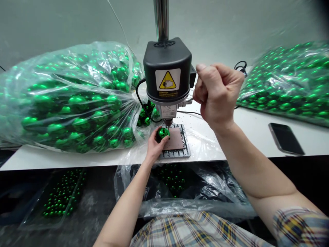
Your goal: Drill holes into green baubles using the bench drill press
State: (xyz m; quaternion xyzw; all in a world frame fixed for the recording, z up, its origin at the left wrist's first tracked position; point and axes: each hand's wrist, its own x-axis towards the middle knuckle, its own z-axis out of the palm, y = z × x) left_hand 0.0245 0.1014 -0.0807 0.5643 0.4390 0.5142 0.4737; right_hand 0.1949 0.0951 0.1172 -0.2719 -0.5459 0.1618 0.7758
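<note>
My left hand (154,145) pinches a shiny green ball (162,132) under the chuck of a small bench drill press (167,72). The ball is at the left side of a pale square pad (177,139), which lies on the slotted metal base (187,151). Closed in a fist, my right hand (218,91) is raised at the right of the drill head, on the feed lever (189,101). Only a short metal piece of that lever shows; the fingers cover the rest. Whether the bit touches the ball I cannot tell.
Large clear bags of green balls stand on the left (77,103) and right (290,82) of the white table (77,161). A phone (286,138) lies at the right front. Below the edge are a plastic-lined holder (195,206) with green balls and a clear bin (59,195).
</note>
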